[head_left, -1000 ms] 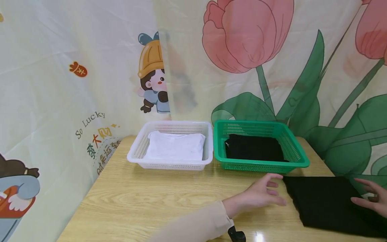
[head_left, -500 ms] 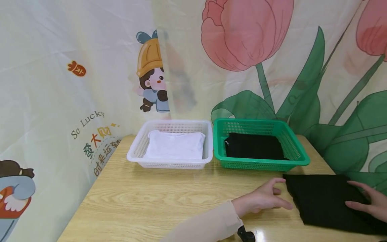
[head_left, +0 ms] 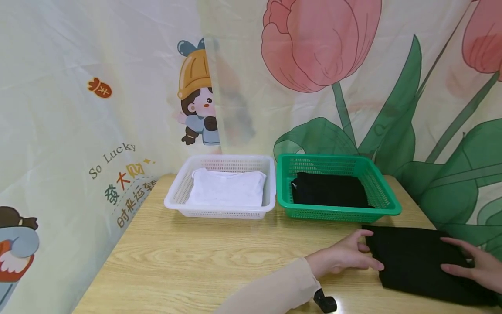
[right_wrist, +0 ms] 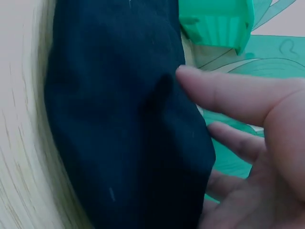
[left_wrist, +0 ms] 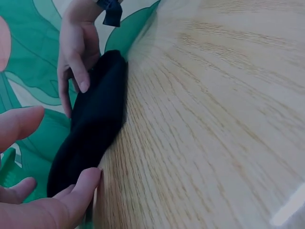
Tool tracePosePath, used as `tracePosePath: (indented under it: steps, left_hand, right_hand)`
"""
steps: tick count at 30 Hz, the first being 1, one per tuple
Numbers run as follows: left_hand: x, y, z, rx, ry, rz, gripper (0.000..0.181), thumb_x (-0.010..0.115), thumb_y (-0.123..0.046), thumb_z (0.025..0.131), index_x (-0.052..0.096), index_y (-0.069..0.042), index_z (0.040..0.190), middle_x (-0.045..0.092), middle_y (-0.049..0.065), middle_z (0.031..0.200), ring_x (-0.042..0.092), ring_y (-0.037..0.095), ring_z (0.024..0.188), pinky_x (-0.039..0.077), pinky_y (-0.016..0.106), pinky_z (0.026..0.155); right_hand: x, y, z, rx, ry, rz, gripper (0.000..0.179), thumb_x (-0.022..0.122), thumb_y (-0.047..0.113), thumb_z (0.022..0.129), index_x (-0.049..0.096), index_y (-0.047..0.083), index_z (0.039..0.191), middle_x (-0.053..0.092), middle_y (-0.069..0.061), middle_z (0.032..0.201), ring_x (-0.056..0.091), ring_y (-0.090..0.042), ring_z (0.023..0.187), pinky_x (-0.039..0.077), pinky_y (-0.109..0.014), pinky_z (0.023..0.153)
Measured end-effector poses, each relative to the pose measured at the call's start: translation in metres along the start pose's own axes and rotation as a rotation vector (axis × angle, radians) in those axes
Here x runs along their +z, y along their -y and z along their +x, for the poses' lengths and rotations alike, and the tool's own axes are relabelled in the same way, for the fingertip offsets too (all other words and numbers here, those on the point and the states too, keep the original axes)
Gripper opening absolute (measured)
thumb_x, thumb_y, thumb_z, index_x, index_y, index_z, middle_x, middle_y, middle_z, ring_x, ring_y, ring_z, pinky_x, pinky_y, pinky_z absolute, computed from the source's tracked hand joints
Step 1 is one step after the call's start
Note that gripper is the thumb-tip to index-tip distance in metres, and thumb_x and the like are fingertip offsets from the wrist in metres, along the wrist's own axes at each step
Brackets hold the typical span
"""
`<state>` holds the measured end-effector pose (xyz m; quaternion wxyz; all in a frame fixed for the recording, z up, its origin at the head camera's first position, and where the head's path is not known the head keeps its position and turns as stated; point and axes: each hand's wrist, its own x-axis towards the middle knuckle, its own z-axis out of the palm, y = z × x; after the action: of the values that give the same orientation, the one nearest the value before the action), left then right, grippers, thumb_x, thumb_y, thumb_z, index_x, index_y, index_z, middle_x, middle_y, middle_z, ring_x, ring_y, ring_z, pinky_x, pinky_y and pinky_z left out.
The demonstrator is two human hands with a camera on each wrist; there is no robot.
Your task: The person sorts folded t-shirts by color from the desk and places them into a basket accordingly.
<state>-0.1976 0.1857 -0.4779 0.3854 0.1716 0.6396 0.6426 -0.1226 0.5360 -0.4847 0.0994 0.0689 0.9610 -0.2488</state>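
A folded black cloth, likely a garment [head_left: 415, 261], lies on the table at the right. At its left edge is my left hand [head_left: 349, 255], thumb and fingers spread apart, the thumb tip touching the cloth. My right hand [head_left: 480, 264] is over the cloth's right part, thumb apart from the fingers. Seen from the right wrist, the right thumb [right_wrist: 224, 93] is at the rim of the black cloth [right_wrist: 128, 114], and the other fingers lie along its side. Neither hand visibly pinches the fabric.
A green basket [head_left: 339, 212] with folded black cloth [head_left: 331, 189] stands behind the hands. Beside it, a white basket [head_left: 219, 210] holds a folded white garment [head_left: 229, 189]. The wooden table [head_left: 188, 253] meets a printed curtain [head_left: 243, 78] at the back.
The black cloth's left edge has shifted slightly left, toward my left hand. My right hand has moved left with it, and my left hand has moved right to the cloth's edge.
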Motion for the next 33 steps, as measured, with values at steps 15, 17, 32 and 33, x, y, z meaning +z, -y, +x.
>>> tracePosePath:
  steps: [15,17,32,33]
  left_hand:
    - [-0.010,0.002,-0.001,-0.005,-0.056,0.008,0.071,0.077,0.013,0.087,0.055,-0.026,0.142,0.058,0.012,0.123,0.067,0.021,0.096,0.061,0.040,0.091]
    - [-0.012,0.002,-0.003,0.005,-0.087,0.066,0.071,0.080,0.010,0.087,0.057,-0.027,0.142,0.059,0.010,0.120,0.066,0.019,0.094,0.061,0.038,0.087]
    - [-0.028,-0.001,-0.015,0.094,-0.170,0.213,0.076,0.085,0.011,0.081,0.062,-0.032,0.138,0.058,-0.008,0.121,0.054,0.009,0.103,0.052,0.028,0.089]
    - [-0.030,0.000,-0.015,0.088,-0.166,0.209,0.076,0.085,0.013,0.081,0.062,-0.032,0.138,0.057,-0.008,0.124,0.054,0.009,0.106,0.051,0.029,0.092]
  right_hand:
    - [0.011,0.011,0.000,0.055,0.231,0.385,0.087,0.061,0.038,0.109,0.000,0.030,0.171,-0.007,-0.052,0.157,0.019,-0.078,0.132,0.047,-0.068,0.098]
    - [0.014,0.012,0.000,0.037,0.254,0.418,0.081,0.059,0.035,0.110,0.002,0.046,0.166,-0.015,-0.048,0.160,0.013,-0.078,0.135,0.045,-0.070,0.099]
    - [0.040,0.042,-0.003,-0.145,0.147,0.397,0.078,0.060,0.027,0.110,0.012,0.012,0.170,0.009,-0.034,0.163,0.022,-0.055,0.143,0.037,-0.077,0.099]
    - [0.042,0.045,-0.003,-0.147,0.150,0.410,0.079,0.060,0.026,0.110,0.012,0.013,0.171,0.008,-0.034,0.163,0.020,-0.056,0.145,0.037,-0.077,0.098]
